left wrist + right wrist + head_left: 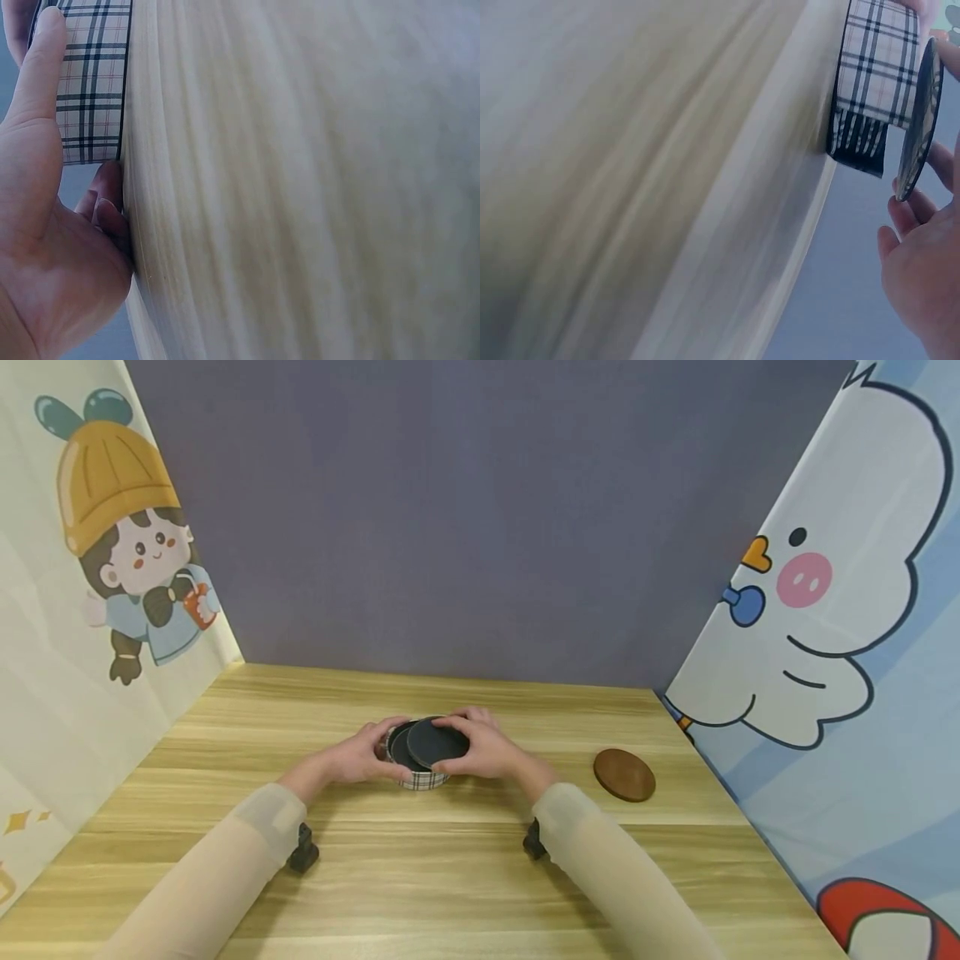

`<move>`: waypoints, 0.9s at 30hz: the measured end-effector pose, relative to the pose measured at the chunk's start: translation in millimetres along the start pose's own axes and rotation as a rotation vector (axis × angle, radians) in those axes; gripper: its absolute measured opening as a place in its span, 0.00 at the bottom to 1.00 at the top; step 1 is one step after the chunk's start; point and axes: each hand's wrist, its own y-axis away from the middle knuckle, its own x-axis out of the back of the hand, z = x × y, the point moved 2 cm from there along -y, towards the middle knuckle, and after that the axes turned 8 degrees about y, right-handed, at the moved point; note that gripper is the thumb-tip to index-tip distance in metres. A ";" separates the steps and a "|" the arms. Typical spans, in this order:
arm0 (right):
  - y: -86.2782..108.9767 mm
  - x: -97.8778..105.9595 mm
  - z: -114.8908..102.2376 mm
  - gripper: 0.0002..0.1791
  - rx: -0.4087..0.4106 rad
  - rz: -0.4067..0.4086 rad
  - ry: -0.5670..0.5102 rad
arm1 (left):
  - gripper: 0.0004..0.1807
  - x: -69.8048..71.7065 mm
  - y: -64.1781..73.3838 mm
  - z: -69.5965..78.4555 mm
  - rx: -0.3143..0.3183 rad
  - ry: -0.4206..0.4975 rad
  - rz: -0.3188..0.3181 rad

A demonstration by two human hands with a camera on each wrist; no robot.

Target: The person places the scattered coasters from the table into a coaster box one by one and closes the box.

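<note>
A round plaid coaster holder point(424, 782) with a dark inside stands on the table between the two hands. My left hand point(358, 757) grips its left side, the thumb lying along the plaid wall point(91, 82) in the left wrist view. Above the holder's right part, my right hand point(487, 752) holds a thin black round coaster point(437, 743) by its edge. Seen from the right wrist, this coaster point(921, 124) is tilted beside the holder's open top, between thumb and fingers. Inside the holder, another dark round surface shows partly beneath the held coaster.
A brown round coaster point(624, 775) lies flat on the wood-grain table point(420, 893), to the right of the hands. A grey panel point(450, 527) rises behind the table, with printed cartoon panels at left and right. Both wrists carry small black cameras.
</note>
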 end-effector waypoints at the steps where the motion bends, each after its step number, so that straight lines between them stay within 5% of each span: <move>1: -1.6 -0.8 -1.1 0.44 0.001 -0.001 -0.001 | 0.60 0.0 0.1 0.0 0.001 0.005 -0.004; 27: -11.6 -10.6 -5.6 0.37 0.031 -0.113 -0.028 | 0.60 0.1 2.3 1.5 0.022 0.004 -0.013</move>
